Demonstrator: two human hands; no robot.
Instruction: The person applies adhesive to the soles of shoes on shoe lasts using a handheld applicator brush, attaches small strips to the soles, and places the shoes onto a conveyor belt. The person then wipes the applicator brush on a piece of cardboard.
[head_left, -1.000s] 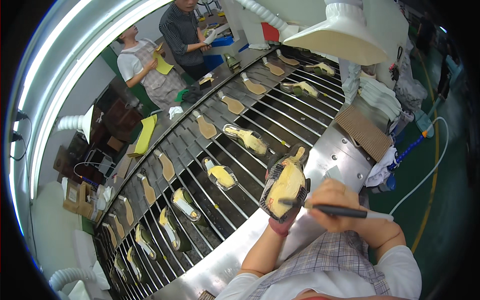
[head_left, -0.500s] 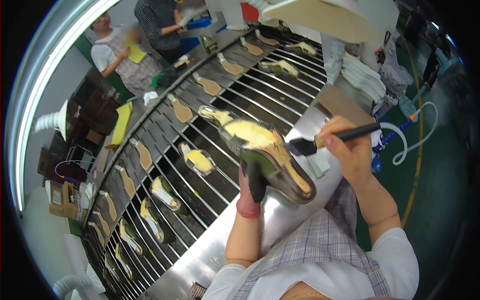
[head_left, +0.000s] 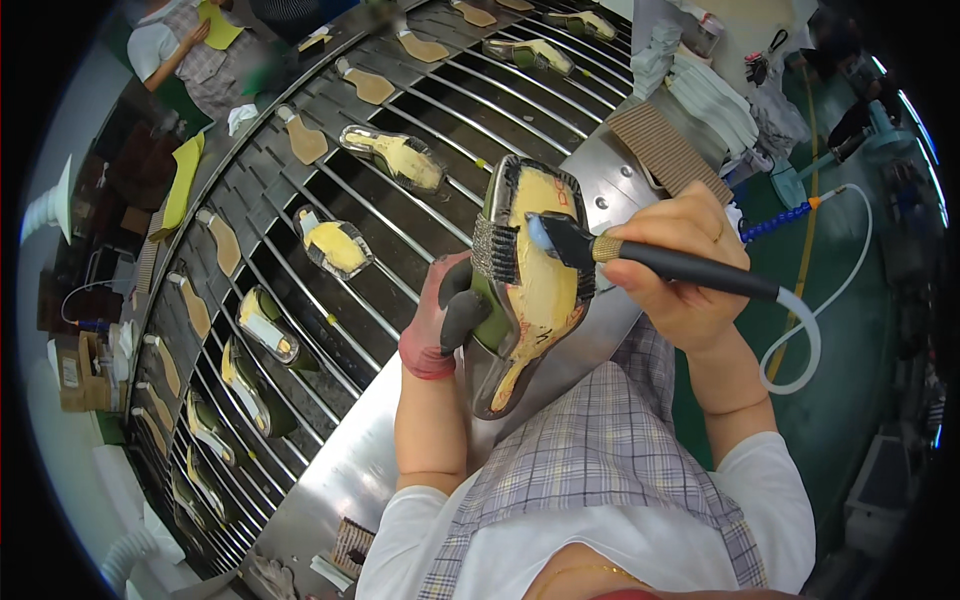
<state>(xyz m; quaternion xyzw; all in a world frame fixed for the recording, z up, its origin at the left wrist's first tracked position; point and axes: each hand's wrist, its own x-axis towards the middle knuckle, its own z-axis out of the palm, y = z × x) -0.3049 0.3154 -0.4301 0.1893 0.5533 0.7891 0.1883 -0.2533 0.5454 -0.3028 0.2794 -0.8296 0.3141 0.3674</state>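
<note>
My left hand (head_left: 440, 320): in a red and grey work glove, fingers closed round the side of the shoe upper (head_left: 527, 280), gripping it firmly from the left.
My right hand (head_left: 680, 265): bare, fingers curled shut round the dark handle of the brush (head_left: 640, 258), a ring on one finger.
Shoe upper: held bottom-up in front of my chest, between my two hands, toe end away from me and heel end toward me; its bottom is pale yellow with a dark green edge.
Brush: lies across from right to left, its bristle tip touching the yellow bottom near the toe end; a white tube (head_left: 800, 340) loops away from the back of the handle.
My apron (head_left: 590, 470): checked, just below the shoe upper.
Steel ledge (head_left: 370, 450): a shiny strip right under my left forearm, running along the near side of the conveyor.
Conveyor (head_left: 340, 230): a curved belt of dark metal bars beyond my hands; it carries the other pieces, each lying apart from the next.
On the conveyor, near: more shoe uppers (head_left: 335, 245) with yellow bottoms, lying face up to my left.
On the conveyor, farther: flat tan insoles (head_left: 305, 140) in a row along the outer edge.
Right of the conveyor: a ribbed brown board (head_left: 665, 150) and a stack of white soles (head_left: 715, 95).
Far side: another person (head_left: 190, 50) holding a yellow piece.
</note>
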